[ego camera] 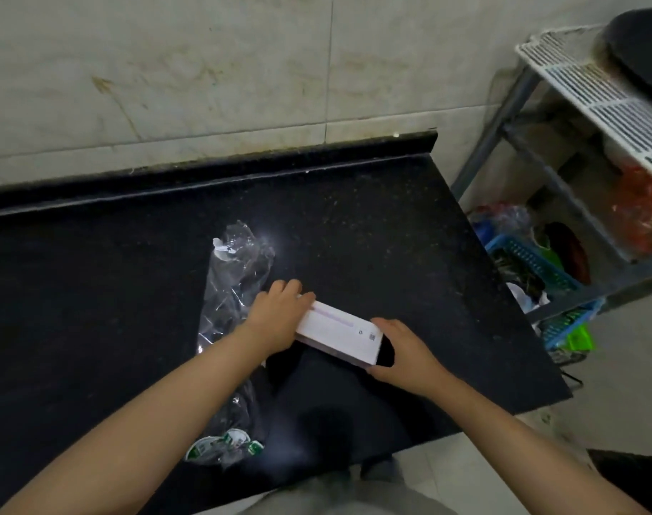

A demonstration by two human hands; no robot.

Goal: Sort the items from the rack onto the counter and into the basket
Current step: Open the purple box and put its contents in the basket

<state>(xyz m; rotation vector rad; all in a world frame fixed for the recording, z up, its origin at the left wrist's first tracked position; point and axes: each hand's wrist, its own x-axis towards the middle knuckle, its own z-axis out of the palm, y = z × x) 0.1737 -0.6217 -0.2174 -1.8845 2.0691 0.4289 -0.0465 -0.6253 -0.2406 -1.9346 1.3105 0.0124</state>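
Note:
A long white box (339,334) with a pale purple stripe lies on the black counter (372,232). My left hand (278,315) grips its left end and my right hand (402,351) grips its right end. A clear plastic bag (235,276) lies flat on the counter just left of the box, partly under my left forearm. The rack (584,105) stands to the right of the counter. A blue basket (532,262) sits on the rack's lower shelf.
A black round pan (640,50) rests on the rack's white top shelf. Red packaging (640,213) fills a middle shelf. A second blue basket (569,325) with green items sits lower. The tiled wall runs behind the counter.

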